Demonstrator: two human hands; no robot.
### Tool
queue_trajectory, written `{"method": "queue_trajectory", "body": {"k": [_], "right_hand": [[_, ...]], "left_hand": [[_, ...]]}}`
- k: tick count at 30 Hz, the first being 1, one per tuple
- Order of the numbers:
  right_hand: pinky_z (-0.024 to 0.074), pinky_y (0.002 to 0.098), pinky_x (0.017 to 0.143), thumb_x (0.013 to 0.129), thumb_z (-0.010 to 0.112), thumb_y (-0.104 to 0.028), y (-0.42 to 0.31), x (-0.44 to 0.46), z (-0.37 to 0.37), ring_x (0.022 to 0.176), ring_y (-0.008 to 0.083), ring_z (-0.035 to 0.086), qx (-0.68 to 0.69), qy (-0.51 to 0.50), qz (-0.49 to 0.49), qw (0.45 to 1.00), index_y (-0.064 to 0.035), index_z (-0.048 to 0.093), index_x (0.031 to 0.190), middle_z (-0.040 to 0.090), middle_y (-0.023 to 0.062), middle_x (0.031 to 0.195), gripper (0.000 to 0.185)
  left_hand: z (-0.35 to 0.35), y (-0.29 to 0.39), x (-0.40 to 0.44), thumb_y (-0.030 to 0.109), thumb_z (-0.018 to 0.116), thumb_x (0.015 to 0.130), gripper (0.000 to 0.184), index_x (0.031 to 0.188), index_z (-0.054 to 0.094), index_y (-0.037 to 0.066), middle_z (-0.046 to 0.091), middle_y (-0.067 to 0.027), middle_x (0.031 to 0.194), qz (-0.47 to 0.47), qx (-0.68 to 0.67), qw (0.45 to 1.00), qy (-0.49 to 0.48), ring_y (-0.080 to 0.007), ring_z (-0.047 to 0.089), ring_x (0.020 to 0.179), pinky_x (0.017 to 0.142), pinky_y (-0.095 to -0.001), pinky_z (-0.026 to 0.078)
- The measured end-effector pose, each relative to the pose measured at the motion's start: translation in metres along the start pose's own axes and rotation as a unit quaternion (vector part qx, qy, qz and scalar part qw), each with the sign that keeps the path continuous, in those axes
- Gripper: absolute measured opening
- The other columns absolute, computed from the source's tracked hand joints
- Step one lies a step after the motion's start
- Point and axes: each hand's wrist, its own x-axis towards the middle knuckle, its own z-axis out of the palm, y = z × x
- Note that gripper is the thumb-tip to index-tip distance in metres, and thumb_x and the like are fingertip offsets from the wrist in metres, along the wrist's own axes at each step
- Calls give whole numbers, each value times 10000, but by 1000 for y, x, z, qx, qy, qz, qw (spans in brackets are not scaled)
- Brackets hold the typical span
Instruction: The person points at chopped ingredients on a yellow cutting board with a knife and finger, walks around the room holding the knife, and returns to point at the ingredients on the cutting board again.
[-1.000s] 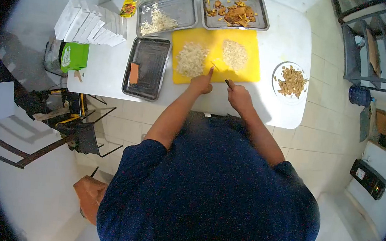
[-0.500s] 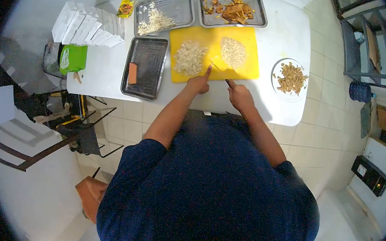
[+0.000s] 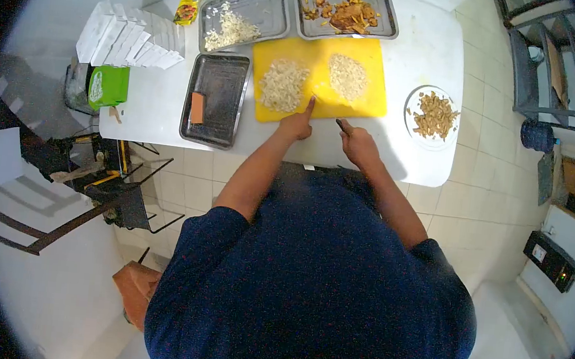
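My right hand (image 3: 358, 145) is closed around the dark handle of a knife (image 3: 340, 124) at the front edge of the yellow cutting board (image 3: 372, 103). The blade is hard to make out against the yellow. My left hand (image 3: 297, 125) reaches over the board's front edge, index finger stretched out to the board and the other fingers folded under. Near that fingertip lie a few small pale bits. A pile of pale chopped pieces (image 3: 283, 84) spreads on the board's left side, and a second, finer pale pile (image 3: 347, 77) lies on its right.
A dark tray (image 3: 218, 90) holds an orange-brown block (image 3: 197, 108). Behind, one tray (image 3: 272, 19) has pale shreds and another (image 3: 385, 30) has browned pieces. A white plate (image 3: 414, 126) of brown pieces stands right. White boxes (image 3: 118, 35) and a green packet (image 3: 108, 86) are left.
Both hands stay almost where they were. The knife blade, faintly visible by the left fingertip before, is harder to see now. Both piles look the same.
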Motion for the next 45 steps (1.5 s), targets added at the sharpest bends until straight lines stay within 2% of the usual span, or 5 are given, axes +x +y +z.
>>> {"method": "queue_trajectory", "body": {"k": [15,18,24,36,45], "right_hand": [[499,536,714,923,556,-197,-5,2,0,808,436,628,-18,-19,12,1000,-185,550,1298,643,246,868,375],[498,536,714,921,556,-197,-6,5,-4,812,436,628,-13,-9,7,1000,-175,564,1286,644,251,868,366],[512,545,721,935,529,-241,4,-1,-1,835,435,636,14,-10,4,1000,-167,541,1298,655,245,902,370],[495,538,714,928,546,-232,4,-6,-2,809,447,626,7,5,18,1000,-132,591,1260,649,261,854,350],[499,524,706,941,529,-257,2,-15,-4,791,426,629,-20,-7,24,999,-160,547,1311,625,235,839,382]], "left_hand": [[-12,0,-2,145,525,778,1017,1522,-146,322,572,-245,1291,-17,-61,996,-55,-380,553,1205,1064,-468,390],[0,-8,3,146,527,776,1030,1513,-170,319,542,-264,1320,30,-17,999,27,-386,533,1230,1076,-457,383],[-1,-8,8,142,536,741,1057,1515,-160,330,485,-288,1370,-3,-48,998,-41,-400,470,1295,1093,-450,367],[-8,-7,1,109,536,714,1096,1505,-184,346,606,-282,1207,2,-37,999,-39,-405,611,1101,993,-474,454],[-8,-7,4,140,529,769,1065,1485,-228,362,593,-264,1240,-11,-15,998,-56,-378,612,1110,992,-478,453]]}}
